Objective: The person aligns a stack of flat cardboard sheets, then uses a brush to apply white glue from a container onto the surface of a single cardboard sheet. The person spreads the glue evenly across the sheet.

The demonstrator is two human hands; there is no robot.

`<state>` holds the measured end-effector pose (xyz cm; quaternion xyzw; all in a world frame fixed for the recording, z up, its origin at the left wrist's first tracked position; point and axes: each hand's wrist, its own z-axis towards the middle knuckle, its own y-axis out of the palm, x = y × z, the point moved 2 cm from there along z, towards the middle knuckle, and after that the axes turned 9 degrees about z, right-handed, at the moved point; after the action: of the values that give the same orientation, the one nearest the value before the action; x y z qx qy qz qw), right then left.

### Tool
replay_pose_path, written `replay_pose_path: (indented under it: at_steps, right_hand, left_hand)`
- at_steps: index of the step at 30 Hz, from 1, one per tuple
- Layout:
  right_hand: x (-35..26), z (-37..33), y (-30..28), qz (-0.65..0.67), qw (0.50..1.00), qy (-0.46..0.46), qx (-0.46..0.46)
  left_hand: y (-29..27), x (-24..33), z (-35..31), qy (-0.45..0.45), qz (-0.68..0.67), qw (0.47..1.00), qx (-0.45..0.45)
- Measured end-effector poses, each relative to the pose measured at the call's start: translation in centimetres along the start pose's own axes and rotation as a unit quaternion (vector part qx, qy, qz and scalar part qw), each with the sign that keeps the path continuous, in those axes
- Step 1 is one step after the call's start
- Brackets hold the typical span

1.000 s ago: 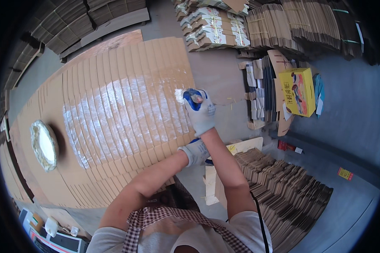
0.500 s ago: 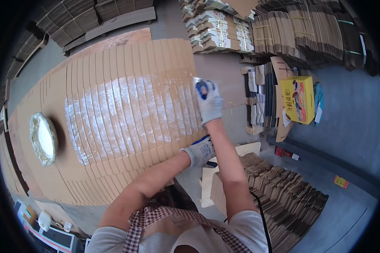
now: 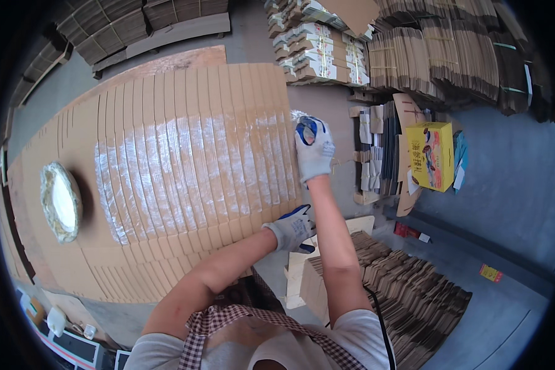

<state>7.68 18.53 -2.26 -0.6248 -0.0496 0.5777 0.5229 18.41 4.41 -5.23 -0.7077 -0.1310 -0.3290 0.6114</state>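
Note:
A fanned row of overlapping brown cardboard sheets (image 3: 166, 92) covers the table, with a shiny wet-looking band across the middle. At its right end is my right hand (image 3: 315, 150), in a white glove with blue on the fingers. Those fingers are curled, and a small pale, shiny bit shows at their tips; what it is I cannot make out. Nearer to me, my left hand (image 3: 290, 230), gloved alike, rests by the sheets' near right corner with thumb and fingers apart. At the far left of the cardboard sits a plastic-wrapped bowl (image 3: 54, 185) with a white inside.
Tied cardboard bundles (image 3: 407, 58) stand at the back right. A yellow printed box (image 3: 420, 154) is on the right, beside a stack of folded board (image 3: 376, 145). Close to my right arm lies a long pile of cardboard pieces (image 3: 407, 290). More bundles (image 3: 105, 24) are at the back left.
My right hand has moved slightly right, past the end of the sheets. The left hand stays near the corner, its fingers a little more spread. The whole view has shifted slightly.

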Motion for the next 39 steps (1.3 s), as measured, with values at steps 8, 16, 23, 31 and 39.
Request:
replay_pose_path:
  at_steps: [8, 16, 23, 31, 39]
  right_hand:
    - [-1.3, 1.5, 1.1, -0.045, 0.997, -0.045, -0.036]
    - [-7.9, 0.6, 1.9, 0.093, 0.982, -0.097, -0.13]
    - [-7.1, 2.4, 1.5, 0.024, 0.993, -0.048, -0.109]
    - [-6.3, 3.3, 2.6, -0.077, 0.989, -0.03, -0.121]
    - [-3.0, 0.9, 0.2, 0.49, 0.798, 0.351, 0.016]
  left_hand:
    - [0.7, -0.2, 0.2, 0.023, -0.009, 0.999, 0.043]
    - [1.6, -0.5, -1.0, 0.01, -0.04, 0.984, 0.174]
    - [0.8, -0.4, -0.5, -0.003, 0.008, 0.999, 0.038]
    - [3.4, -0.4, 0.0, 0.004, 0.065, 0.986, 0.151]
    - [0.9, -0.3, -0.2, 0.015, 0.043, 0.999, -0.009]
